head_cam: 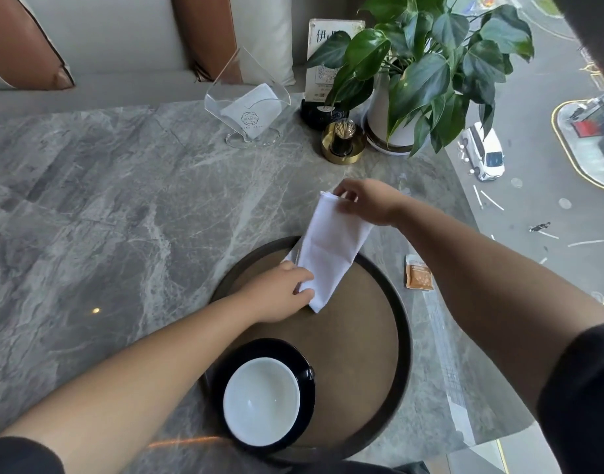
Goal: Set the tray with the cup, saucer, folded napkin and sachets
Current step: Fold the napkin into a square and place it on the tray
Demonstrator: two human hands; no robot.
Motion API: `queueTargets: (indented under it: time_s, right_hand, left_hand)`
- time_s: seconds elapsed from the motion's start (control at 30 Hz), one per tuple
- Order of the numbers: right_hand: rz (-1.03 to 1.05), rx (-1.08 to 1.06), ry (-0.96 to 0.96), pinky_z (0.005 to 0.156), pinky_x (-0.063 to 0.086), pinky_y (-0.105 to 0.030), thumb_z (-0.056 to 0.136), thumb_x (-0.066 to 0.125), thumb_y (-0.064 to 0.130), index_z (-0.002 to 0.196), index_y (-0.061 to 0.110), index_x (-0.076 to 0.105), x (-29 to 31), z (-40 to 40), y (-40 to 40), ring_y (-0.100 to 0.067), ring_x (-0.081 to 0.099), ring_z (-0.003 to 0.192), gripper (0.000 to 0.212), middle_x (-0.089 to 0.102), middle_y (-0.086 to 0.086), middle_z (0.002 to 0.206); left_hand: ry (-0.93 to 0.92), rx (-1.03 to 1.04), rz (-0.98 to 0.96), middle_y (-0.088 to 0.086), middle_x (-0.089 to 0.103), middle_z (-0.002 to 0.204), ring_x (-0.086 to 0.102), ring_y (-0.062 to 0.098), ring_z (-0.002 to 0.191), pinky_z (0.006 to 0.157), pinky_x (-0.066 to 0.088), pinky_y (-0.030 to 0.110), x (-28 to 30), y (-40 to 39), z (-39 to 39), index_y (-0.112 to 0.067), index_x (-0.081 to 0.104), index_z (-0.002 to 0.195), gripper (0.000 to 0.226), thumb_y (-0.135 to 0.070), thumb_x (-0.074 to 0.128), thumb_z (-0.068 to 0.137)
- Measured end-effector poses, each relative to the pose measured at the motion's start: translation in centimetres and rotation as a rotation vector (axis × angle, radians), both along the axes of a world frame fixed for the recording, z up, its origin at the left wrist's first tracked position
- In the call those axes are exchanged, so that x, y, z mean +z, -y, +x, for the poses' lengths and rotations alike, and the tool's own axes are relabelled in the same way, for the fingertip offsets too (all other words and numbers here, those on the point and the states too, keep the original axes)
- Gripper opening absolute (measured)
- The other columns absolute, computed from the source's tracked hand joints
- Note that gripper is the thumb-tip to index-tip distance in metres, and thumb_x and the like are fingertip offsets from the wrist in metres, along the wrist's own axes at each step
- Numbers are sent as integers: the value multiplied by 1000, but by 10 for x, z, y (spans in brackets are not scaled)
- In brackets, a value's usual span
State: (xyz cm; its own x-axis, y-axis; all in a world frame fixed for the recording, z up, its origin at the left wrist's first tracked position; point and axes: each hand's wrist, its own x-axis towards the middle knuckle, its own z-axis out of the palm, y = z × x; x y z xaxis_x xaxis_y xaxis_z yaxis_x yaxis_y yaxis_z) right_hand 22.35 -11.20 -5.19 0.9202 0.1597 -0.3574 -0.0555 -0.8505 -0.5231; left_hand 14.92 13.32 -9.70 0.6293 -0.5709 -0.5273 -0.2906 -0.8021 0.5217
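A round brown tray (369,336) with a dark rim lies on the marble table. At its near left stands a cup (261,400), white inside, on a black saucer (304,360). A white folded napkin (328,248) stretches from the tray's far rim out over the table. My left hand (280,295) grips the napkin's near end over the tray. My right hand (365,200) pinches its far end above the table. An orange sachet (418,273) lies on the table just right of the tray.
At the back of the grey marble table (105,217) stand a clear napkin holder (247,104), a gold toothpick holder (343,142), a sign stand (328,73) and a potted plant (423,70). The table's right edge runs along a window.
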Motion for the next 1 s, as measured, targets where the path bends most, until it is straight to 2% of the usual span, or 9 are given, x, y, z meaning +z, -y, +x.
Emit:
queueTargets:
  time_s: [0.07,0.17,0.23,0.33,0.43,0.57,0.73,0.87,1.0]
  right_hand:
    - [-3,33,31,75,39,-26,90,60,22,119,14,61,3,14,-7,-18,53,88,30,64,-9,110]
    - [-18,30,58,75,37,-23,89,64,25,120,14,63,7,33,-16,-17,54,90,33,65,-9,113]
    - [-44,6,52,78,39,-25,88,66,28,122,11,61,6,42,-19,-22,57,99,39,64,-10,117]
    - [-93,-17,28,81,43,-28,87,66,30,120,10,63,1,49,-22,-27,58,106,39,64,-10,119]
    - [-98,-16,13,79,43,-29,87,66,30,117,10,66,-2,50,-22,-26,59,102,35,66,-10,116]
    - [-43,2,52,76,41,-25,85,70,28,118,11,65,13,35,-21,-21,59,95,38,66,-6,109]
    - [80,119,225,69,50,-33,82,72,18,105,9,66,25,-26,-32,-22,60,76,26,65,-6,91]
    - [87,116,354,62,44,-31,80,70,9,97,3,66,0,-81,-59,-30,61,76,19,62,-15,94]
    - [56,69,460,61,52,-41,71,74,1,89,1,67,-25,-108,-78,-38,61,73,19,63,-19,84]
  left_hand:
    - [61,-24,20,-2,41,139,46,19,117,95,40,34,2,4,0,-28,44,135,46,-44,45,92]
    - [414,-45,169,4,37,143,38,31,123,99,36,43,3,2,8,-23,44,133,43,-36,44,93]
    - [585,-93,241,7,37,145,36,32,128,100,33,45,1,-2,11,-21,46,131,40,-32,45,93]
    - [729,-272,148,9,45,144,40,32,131,100,37,45,-5,-6,10,-18,54,126,39,-26,52,89]
    - [720,-468,105,8,39,149,32,28,139,109,31,47,-14,-8,15,-19,48,134,45,-26,46,90]
    - [677,-503,170,8,27,155,21,25,143,113,23,47,-20,-9,20,-18,34,142,53,-30,41,91]
    - [673,-472,158,10,32,153,26,26,141,112,27,46,-21,-8,18,-15,40,140,55,-30,43,87]
    - [682,-480,132,11,50,140,42,29,131,113,27,45,-21,-9,20,-11,45,137,54,-30,49,87]
    - [716,-403,46,14,56,134,45,30,130,111,29,46,-16,-22,20,-11,54,129,49,-28,59,84]
